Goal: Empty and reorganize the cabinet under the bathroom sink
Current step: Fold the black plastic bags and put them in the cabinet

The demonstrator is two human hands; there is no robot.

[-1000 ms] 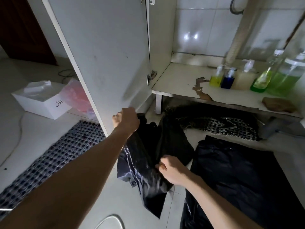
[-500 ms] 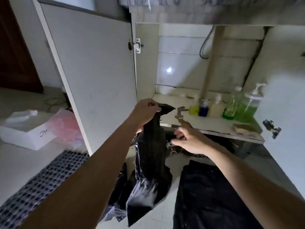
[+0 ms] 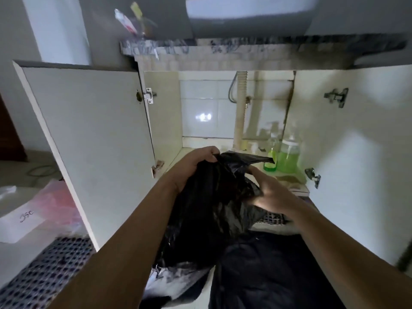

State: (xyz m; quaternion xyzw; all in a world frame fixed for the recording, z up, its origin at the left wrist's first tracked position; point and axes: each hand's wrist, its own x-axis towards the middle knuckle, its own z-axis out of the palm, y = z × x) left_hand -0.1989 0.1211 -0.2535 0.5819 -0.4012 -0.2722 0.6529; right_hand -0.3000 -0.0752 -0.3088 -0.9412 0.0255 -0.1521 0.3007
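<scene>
Cabinet (image 3: 223,112) under the bathroom sink: both white doors open, reorganizing partly done by my reading.
Left hand (image 3: 196,162) has a closed grip on the top edge of a crumpled black plastic bag (image 3: 214,208); right hand (image 3: 270,192) pinches its side, bag held up before the shelf. Green-liquid pump bottles (image 3: 287,157) stand at shelf right. More black plastic (image 3: 267,270) and a checked mat (image 3: 42,277) lie on the tiled floor; counter edge above.

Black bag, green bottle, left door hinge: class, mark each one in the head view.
black bag (image 3: 214,197), head view, on its crumpled middle
green bottle (image 3: 289,157), head view, on its green body
left door hinge (image 3: 149,95), head view, on its metal plate
</scene>
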